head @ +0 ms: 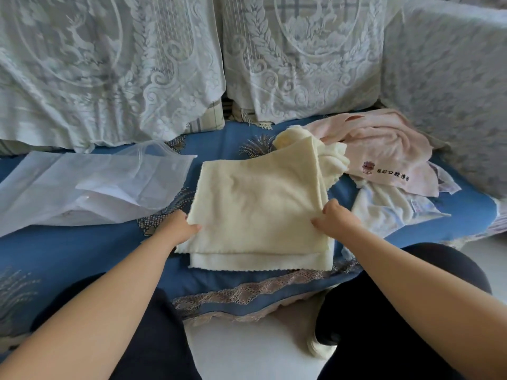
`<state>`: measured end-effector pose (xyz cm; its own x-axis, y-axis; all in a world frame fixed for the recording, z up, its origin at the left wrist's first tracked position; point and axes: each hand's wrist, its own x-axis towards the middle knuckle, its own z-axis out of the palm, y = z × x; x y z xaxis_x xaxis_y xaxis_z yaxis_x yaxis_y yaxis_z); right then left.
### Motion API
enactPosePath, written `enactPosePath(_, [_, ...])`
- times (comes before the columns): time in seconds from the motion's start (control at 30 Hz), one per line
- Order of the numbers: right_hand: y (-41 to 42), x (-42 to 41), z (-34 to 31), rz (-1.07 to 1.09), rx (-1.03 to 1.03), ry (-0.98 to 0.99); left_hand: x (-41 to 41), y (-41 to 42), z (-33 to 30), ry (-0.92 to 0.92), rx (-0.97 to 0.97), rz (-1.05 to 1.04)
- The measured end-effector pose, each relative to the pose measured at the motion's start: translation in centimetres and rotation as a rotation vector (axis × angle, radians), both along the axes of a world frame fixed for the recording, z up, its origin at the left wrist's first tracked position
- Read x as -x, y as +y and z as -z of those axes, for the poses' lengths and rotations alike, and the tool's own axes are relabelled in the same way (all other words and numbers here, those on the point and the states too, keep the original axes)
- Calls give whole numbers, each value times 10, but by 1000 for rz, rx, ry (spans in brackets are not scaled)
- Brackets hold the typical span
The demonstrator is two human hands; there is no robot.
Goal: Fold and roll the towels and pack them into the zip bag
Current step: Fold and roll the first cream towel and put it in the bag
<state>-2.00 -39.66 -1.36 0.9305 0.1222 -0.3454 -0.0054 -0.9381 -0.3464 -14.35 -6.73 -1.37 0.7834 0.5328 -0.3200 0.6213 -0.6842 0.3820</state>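
A cream towel (258, 204) lies folded in layers on the blue sofa seat (96, 248), its far right corner bunched up. My left hand (181, 224) pinches the towel's left edge. My right hand (336, 220) grips its right edge. A translucent zip bag (90, 185) lies flat to the left, its mouth toward the towel. A pink towel (384, 157) with printed characters lies crumpled at the right. A white patterned towel (389, 204) lies partly under the pink one.
Lace-covered back cushions (115, 72) rise behind the seat, and a lace-draped armrest (452, 91) stands at the right. A lace trim (260, 292) runs along the seat's front edge. My dark-clad knees (397, 311) sit below it.
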Motion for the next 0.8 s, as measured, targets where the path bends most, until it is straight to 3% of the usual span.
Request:
enactPosePath(0.1, [-7,14,4,40,-39,-30,11,5,2,-180,91,-93])
enactPosePath(0.23, [-17,23,-4,116,-364,-106,23,-2,-17,-383,78,-151])
enactPosePath(0.3, [-24,29,-8,236,-504,-150,27,-2,-18,-419,192,-155])
enactPosePath(0.37, [-30,38,-6,302,-536,-98,34,-4,-17,-351,269,-111])
enactPosePath(0.53, [-34,44,9,242,-335,37,38,-5,-3,-93,247,-125])
enactPosePath(0.7, [-31,45,19,160,-120,112,36,-7,4,-32,-19,-16])
enactPosePath(0.8, [-24,42,19,248,-271,76,28,-10,3,-70,177,-42])
